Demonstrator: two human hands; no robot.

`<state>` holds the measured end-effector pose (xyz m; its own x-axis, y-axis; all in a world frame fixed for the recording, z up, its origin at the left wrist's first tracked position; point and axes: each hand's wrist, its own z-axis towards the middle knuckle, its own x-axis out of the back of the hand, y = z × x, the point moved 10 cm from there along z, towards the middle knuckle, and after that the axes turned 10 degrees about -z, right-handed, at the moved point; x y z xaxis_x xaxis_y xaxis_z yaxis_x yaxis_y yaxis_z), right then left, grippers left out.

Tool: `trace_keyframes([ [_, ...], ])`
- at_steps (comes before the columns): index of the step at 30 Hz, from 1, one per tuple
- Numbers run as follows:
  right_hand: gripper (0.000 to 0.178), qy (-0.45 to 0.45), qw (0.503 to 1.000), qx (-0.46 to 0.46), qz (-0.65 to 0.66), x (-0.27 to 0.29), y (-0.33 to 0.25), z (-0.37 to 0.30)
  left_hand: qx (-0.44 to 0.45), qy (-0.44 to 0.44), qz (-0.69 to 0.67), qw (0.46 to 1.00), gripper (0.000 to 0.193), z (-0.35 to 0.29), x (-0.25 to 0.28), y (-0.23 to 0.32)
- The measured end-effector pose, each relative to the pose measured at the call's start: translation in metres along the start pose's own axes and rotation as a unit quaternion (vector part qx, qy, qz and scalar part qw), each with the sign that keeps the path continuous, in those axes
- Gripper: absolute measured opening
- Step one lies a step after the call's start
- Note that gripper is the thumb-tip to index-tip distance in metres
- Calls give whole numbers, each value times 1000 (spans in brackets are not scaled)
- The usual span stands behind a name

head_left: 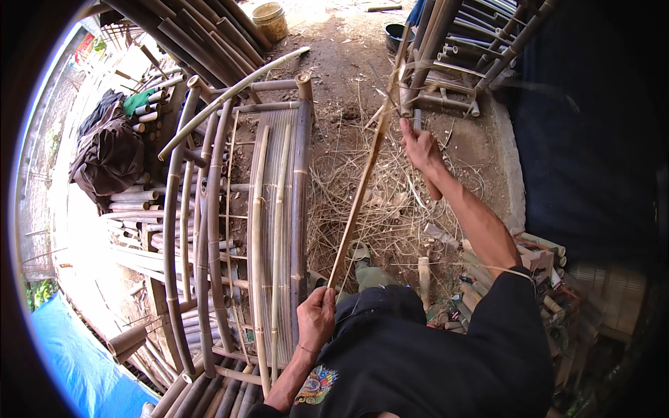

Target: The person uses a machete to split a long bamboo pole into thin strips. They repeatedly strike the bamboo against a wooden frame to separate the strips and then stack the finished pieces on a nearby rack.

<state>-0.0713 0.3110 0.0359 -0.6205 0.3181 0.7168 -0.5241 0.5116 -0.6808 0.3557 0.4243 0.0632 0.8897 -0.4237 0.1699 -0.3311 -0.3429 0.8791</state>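
Note:
A long, narrow bamboo strip (359, 198) runs slantwise up in front of me. My left hand (317, 319) is closed around its lower end, close to my body. Farther out, my right hand (421, 148) is wrapped round the wooden handle (433, 189) of a tool that looks like a knife. Its working end lies against or close to the strip's upper part, and its blade is hard to make out. Thin fibres or shavings stand off the strip near there. Left of my left hand is a bamboo bench (301, 209) with two pale bamboo strips (259, 209) lying lengthwise on its slatted seat.
Curly bamboo shavings (376, 202) litter the ground ahead. Dark bamboo poles (209, 38) lean at the upper left, beside a yellowish bucket (270, 22). Another bamboo frame (446, 87) stands at the upper right. Offcuts (474, 279) lie right of me; a blue tarp (83, 355) is at lower left.

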Motion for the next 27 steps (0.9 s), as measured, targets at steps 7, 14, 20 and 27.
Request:
trace_keyframes([
  [7, 60, -15, 927, -14, 374, -25, -42, -44, 135, -120, -94, 979, 28, -14, 0, -13],
  [14, 31, -102, 908, 18, 406, -54, -98, -82, -23, -252, -212, 944, 40, 28, -35, 34],
  [20, 66, 57, 919, 356, -162, -35, -148, -140, -19, -101, -192, 976, 30, 74, -20, 56],
  [27, 68, 99, 922, 321, -191, -25, -138, -125, -71, -35, -69, 994, 27, 49, -1, 65],
])
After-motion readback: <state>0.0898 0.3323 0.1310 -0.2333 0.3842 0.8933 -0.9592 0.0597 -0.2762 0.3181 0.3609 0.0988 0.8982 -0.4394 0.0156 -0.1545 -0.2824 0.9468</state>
